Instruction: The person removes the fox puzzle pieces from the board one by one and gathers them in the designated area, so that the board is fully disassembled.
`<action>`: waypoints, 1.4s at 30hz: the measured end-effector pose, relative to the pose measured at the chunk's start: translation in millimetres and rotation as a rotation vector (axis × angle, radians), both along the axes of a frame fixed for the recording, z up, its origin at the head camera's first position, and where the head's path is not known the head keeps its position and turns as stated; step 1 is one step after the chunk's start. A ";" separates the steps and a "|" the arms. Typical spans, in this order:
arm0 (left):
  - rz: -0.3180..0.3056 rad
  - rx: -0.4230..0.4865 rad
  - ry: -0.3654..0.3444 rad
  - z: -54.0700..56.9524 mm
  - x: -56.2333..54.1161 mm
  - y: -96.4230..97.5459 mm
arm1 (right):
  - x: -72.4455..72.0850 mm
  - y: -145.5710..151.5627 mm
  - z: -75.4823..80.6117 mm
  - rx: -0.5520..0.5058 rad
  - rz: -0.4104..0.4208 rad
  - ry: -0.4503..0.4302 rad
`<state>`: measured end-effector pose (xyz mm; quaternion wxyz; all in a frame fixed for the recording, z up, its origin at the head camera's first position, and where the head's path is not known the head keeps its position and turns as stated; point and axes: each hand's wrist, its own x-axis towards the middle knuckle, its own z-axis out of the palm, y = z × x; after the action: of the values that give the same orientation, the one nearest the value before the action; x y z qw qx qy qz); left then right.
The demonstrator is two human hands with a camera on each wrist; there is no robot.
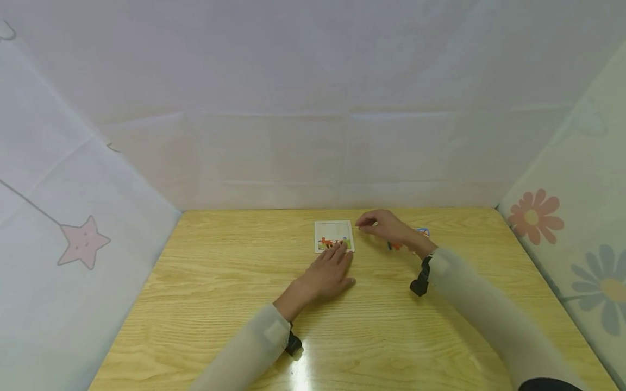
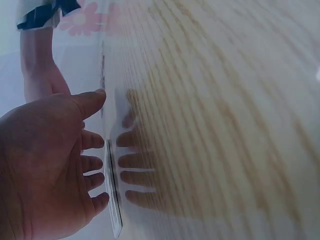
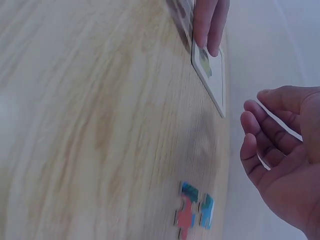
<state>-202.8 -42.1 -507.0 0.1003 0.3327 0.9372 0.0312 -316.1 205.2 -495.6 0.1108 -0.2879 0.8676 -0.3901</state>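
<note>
A white-framed square puzzle board (image 1: 333, 229) lies near the table's back edge, with a colourful picture strip along its near side and a pale bare area above. Flat, spread fingers of my left hand (image 1: 325, 276) rest on that near side. Just right of the board hovers my right hand (image 1: 386, 226), its fingers loosely bent and nothing visible between them. Loose jigsaw pieces (image 3: 186, 217) in red, blue and green lie on the table beneath the right hand and wrist; in the head view they are partly hidden by that arm.
The wood-grain table (image 1: 220, 282) meets a white cloth wall (image 1: 274, 157) at the back. Cloth panels printed with a star (image 1: 84, 242) and flowers (image 1: 536, 217) stand at the sides. Each wrist carries a black strapped device (image 1: 421, 279).
</note>
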 end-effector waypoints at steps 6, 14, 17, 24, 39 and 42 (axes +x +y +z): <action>0.002 0.007 -0.018 -4.8 0.3 1.0 | -10.9 -17.2 0.2 -0.008 0.053 -0.027; -0.003 0.000 -0.046 -5.2 1.2 0.0 | -24.2 -37.0 -6.1 0.032 0.090 -0.057; -0.001 -0.015 -0.053 -5.8 0.8 -0.4 | -27.9 -45.4 -5.8 0.044 0.096 -0.062; 0.003 -0.009 -0.061 -3.8 1.1 -1.9 | -33.8 -59.0 -6.8 0.051 0.129 -0.078; -0.050 -0.031 -0.014 -5.0 -1.0 -7.8 | -37.3 -72.9 -18.1 0.023 0.235 -0.153; -0.054 -0.025 -0.016 -4.1 -0.2 -8.0 | -36.7 -76.4 -21.6 0.037 0.226 -0.153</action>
<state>-203.0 -50.1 -511.1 0.1127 0.3565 0.9273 0.0193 -352.8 128.9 -517.2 0.2251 -0.3510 0.8258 -0.3798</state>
